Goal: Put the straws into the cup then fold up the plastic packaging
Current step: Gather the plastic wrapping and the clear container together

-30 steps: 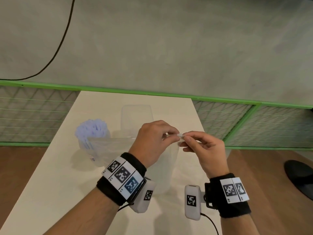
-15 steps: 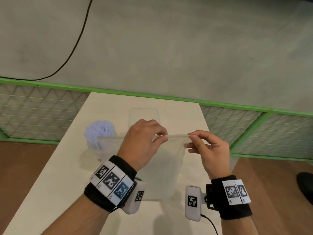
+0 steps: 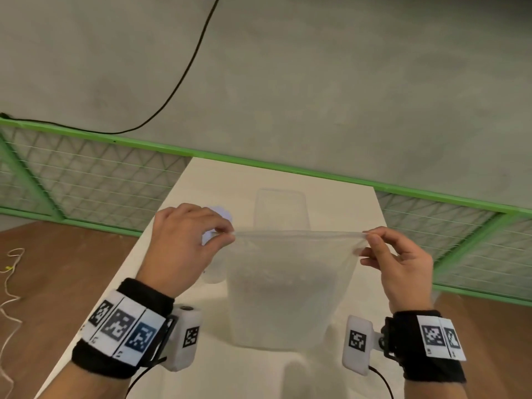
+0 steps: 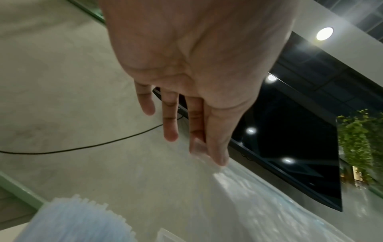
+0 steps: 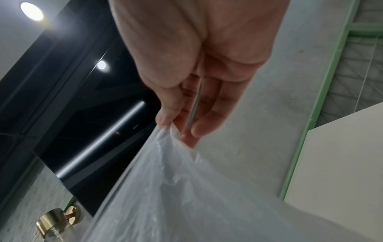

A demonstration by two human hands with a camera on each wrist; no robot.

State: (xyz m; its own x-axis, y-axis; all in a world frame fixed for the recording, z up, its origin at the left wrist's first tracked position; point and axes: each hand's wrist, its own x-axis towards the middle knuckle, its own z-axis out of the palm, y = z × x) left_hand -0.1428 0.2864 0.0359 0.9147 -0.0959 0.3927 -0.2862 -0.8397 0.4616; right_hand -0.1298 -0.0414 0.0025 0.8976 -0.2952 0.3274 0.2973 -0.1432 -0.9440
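A clear plastic packaging bag (image 3: 288, 286) hangs flat above the white table (image 3: 250, 378), stretched between both hands. My left hand (image 3: 227, 236) pinches its top left corner with thumb and forefinger. At the top right corner my right hand (image 3: 367, 240) pinches the bag (image 5: 176, 188) the same way. The cup (image 3: 213, 272) with pale blue straws (image 3: 220, 213) stands behind my left hand, mostly hidden. In the left wrist view the straws (image 4: 72, 224) show their ends at the bottom left, beside the bag (image 4: 259, 204).
A second, empty clear cup (image 3: 280, 208) stands on the table behind the bag. A green mesh fence (image 3: 86, 180) runs along the table's far edge. A black cable (image 3: 178, 79) crosses the grey floor, and a thin cord (image 3: 8, 283) lies on the wooden floor at left.
My hands have moved apart, from touching at the bag's top edge to its two corners. The bag is now spread wide and flat, and the left hand covers the cup of straws.
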